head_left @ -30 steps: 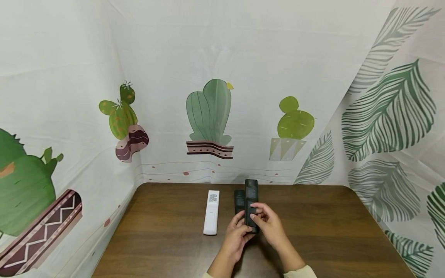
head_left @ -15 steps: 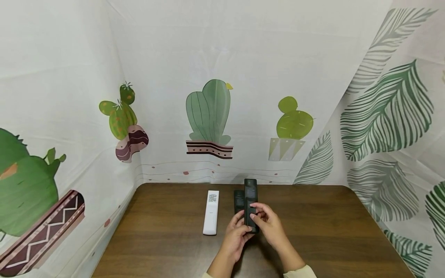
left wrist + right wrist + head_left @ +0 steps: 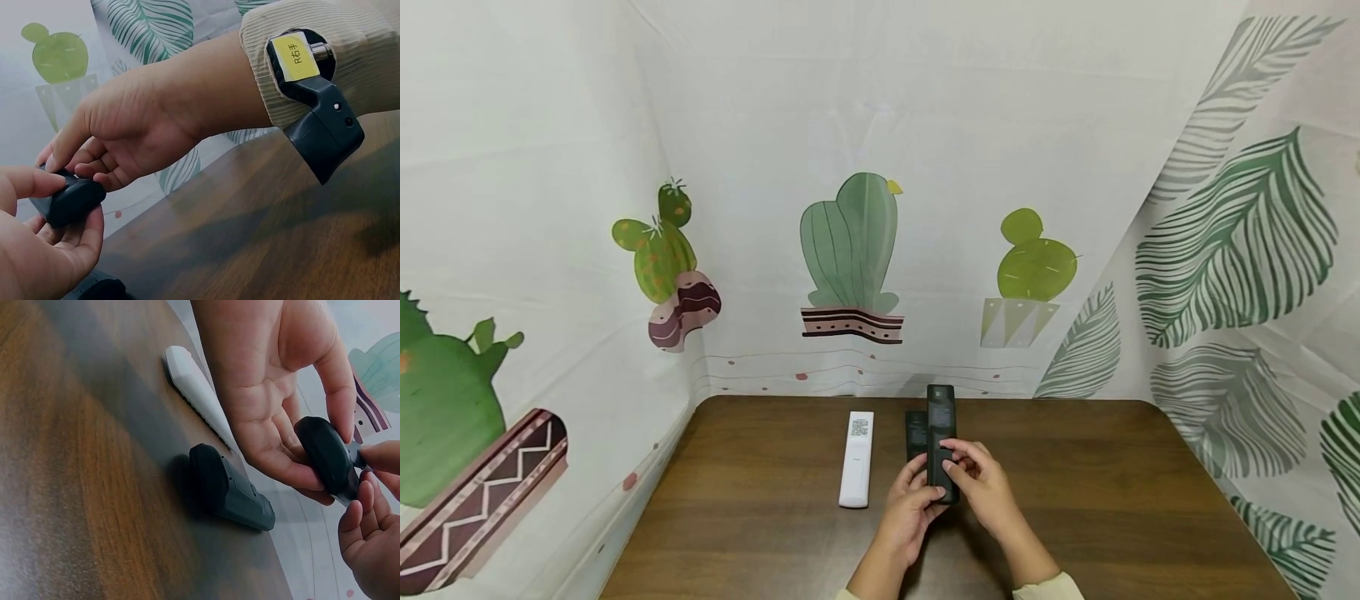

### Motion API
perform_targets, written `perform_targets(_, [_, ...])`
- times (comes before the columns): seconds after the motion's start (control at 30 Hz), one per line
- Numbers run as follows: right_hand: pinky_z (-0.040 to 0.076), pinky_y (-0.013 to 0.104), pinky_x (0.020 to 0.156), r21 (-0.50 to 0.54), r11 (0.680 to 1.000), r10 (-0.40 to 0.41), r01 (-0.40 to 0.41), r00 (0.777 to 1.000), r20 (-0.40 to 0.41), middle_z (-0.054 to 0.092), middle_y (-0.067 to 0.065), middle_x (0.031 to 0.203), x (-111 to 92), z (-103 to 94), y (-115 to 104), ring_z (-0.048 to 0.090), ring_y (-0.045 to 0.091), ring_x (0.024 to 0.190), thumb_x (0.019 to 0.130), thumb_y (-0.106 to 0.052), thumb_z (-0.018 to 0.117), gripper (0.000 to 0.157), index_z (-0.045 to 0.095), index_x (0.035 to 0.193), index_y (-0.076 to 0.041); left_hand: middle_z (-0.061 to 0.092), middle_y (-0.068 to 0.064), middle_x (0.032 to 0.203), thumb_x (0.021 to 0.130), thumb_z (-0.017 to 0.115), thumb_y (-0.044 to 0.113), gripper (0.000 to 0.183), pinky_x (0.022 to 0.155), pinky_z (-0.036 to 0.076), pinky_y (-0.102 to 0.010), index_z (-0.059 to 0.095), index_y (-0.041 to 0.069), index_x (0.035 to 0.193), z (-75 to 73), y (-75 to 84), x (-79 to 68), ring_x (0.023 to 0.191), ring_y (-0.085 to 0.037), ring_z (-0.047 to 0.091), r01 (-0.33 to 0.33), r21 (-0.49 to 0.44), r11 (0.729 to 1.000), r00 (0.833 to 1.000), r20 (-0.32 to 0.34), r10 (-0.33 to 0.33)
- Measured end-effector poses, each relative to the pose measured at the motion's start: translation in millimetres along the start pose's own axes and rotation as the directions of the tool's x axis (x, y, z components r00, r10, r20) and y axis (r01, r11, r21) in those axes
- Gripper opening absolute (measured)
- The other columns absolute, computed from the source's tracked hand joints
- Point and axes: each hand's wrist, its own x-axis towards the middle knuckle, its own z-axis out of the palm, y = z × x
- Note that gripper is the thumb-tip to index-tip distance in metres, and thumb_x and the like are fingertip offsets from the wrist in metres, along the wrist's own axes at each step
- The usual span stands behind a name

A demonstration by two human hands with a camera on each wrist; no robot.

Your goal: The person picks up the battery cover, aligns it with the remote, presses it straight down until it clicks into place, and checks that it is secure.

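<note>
My left hand (image 3: 910, 504) grips the lower end of a black remote control (image 3: 941, 408), its thumb on the near end and its fingers underneath. The remote is raised over the table, back side up, as the label shows. My right hand (image 3: 988, 487) pinches the remote's battery cover (image 3: 355, 454) between thumb and forefinger. In the right wrist view this dark piece stands out from the remote's back. A second black remote (image 3: 231, 490) lies on the table, partly hidden behind the held one in the head view. Left of it lies a white remote (image 3: 856, 460), also back side up.
The brown wooden table (image 3: 760, 483) reaches back to a white cloth backdrop (image 3: 745, 125) printed with cacti and leaves. A black camera mount (image 3: 325, 119) sits on the right wrist, over the beige sleeve (image 3: 259, 59).
My right thumb and forefinger have shifted very slightly to the right on the held remote. The left hand and the two remotes on the table have stayed in place.
</note>
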Motion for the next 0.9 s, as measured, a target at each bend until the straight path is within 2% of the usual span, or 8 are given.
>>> perform_targets(0.4, [0.045, 0.021, 0.076, 0.027, 0.999, 0.018, -0.018, 1.0, -0.006, 0.056, 0.021, 0.099, -1.3, 2.7, 3.7, 0.053, 0.013, 0.084, 0.091, 0.001, 0.067, 0.027, 0.07, 0.119, 0.0, 0.064, -0.011, 0.132, 0.086, 0.064, -0.003, 0.072, 0.087, 0.055, -0.032, 0.035, 0.002, 0.152, -3.0, -3.7, -0.9, 0.106, -0.018, 0.068, -0.017, 0.014, 1.0, 1.0, 0.008, 0.017])
perform_targets(0.73, [0.045, 0.02, 0.074, 0.037, 0.999, 0.009, -0.008, 1.0, -0.01, 0.054, 0.018, 0.096, -1.8, 3.4, 5.2, 0.052, 0.01, 0.081, 0.091, 0.001, 0.068, 0.028, 0.07, 0.118, 0.0, 0.064, -0.012, 0.133, 0.085, 0.063, -0.004, 0.073, 0.087, 0.055, -0.032, 0.035, 0.002, 0.152, -1.8, -2.7, -2.1, 0.105, -0.018, 0.068, -0.012, 0.011, 1.0, 1.0, 0.004, 0.011])
perform_targets(0.9, [0.044, 0.018, 0.072, 0.03, 0.999, 0.024, -0.024, 1.0, -0.008, 0.053, 0.02, 0.096, 1.9, 4.6, 18.7, 0.051, 0.01, 0.079, 0.091, 0.001, 0.068, 0.028, 0.07, 0.119, 0.0, 0.063, -0.011, 0.133, 0.085, 0.062, -0.005, 0.074, 0.087, 0.054, -0.033, 0.034, 0.003, 0.153, -1.8, -1.6, -2.2, 0.105, -0.018, 0.068, 0.0, 0.009, 1.0, 1.0, -0.004, 0.0])
